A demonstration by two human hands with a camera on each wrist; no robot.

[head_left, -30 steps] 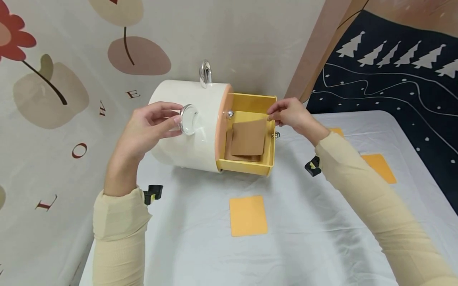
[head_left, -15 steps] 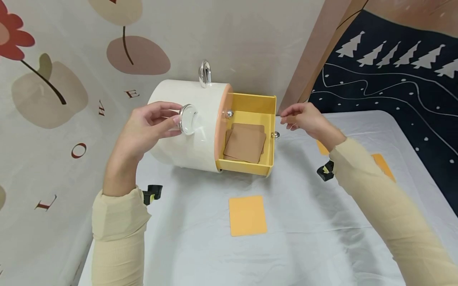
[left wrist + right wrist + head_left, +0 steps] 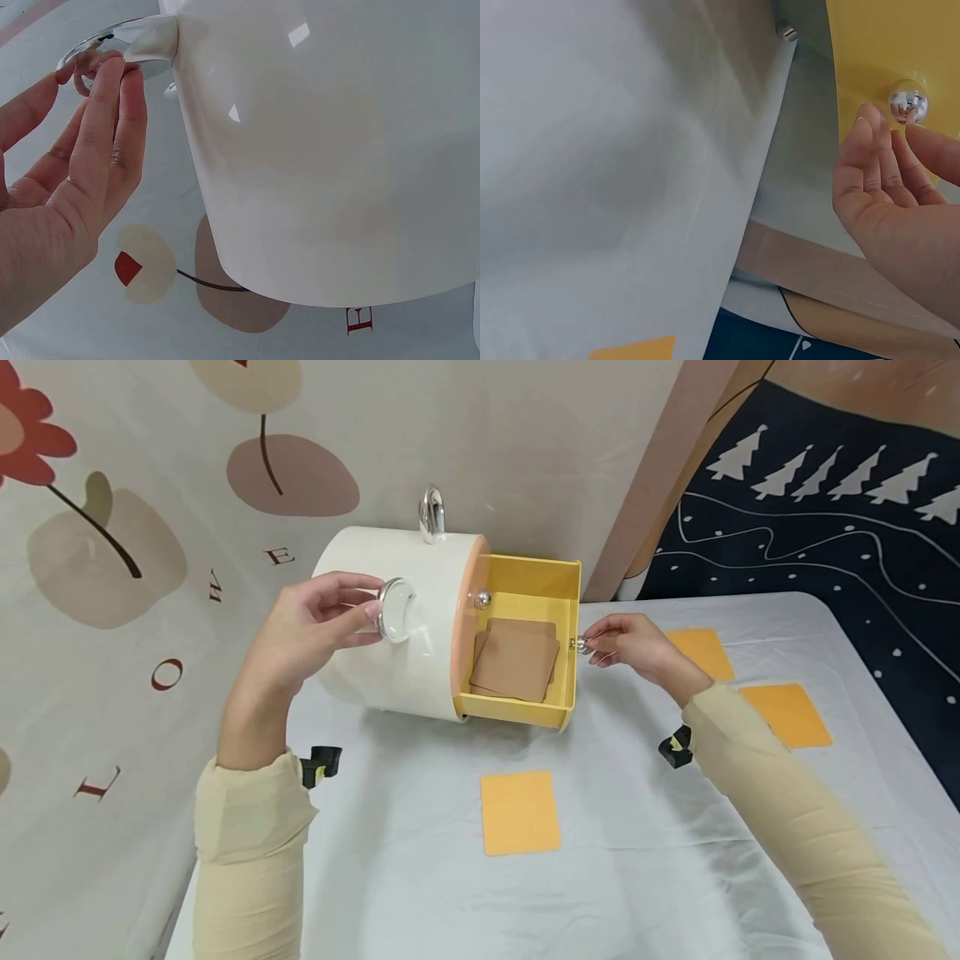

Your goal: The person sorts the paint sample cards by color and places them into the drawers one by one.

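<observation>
My left hand [image 3: 315, 622] pinches the silver ring handle [image 3: 392, 610] on the side of a white rounded cabinet [image 3: 427, 664]. In the left wrist view, its thumb and fingertips lie around that handle [image 3: 150, 41]. A yellow drawer [image 3: 525, 578] stands pulled out to the right of the cabinet. Inside it lie brown square cards [image 3: 516, 664], overlapping. My right hand [image 3: 630, 643] is at the drawer's small silver knob [image 3: 581, 644]. In the right wrist view, the thumb tip meets the edge of the round knob [image 3: 907, 105], and the other fingers curve loosely beside it.
One orange card [image 3: 520, 812] lies on the white cloth [image 3: 420, 877] in front. Two more, a far orange card [image 3: 702, 652] and a near orange card [image 3: 787, 716], lie at the right. A silver loop [image 3: 431, 514] stands at the cabinet's back, close to the printed curtain [image 3: 525, 452].
My right hand has let go of a brown card, which settled in the drawer on the others. It drew back right, then came down to the drawer knob. My left hand has stayed put.
</observation>
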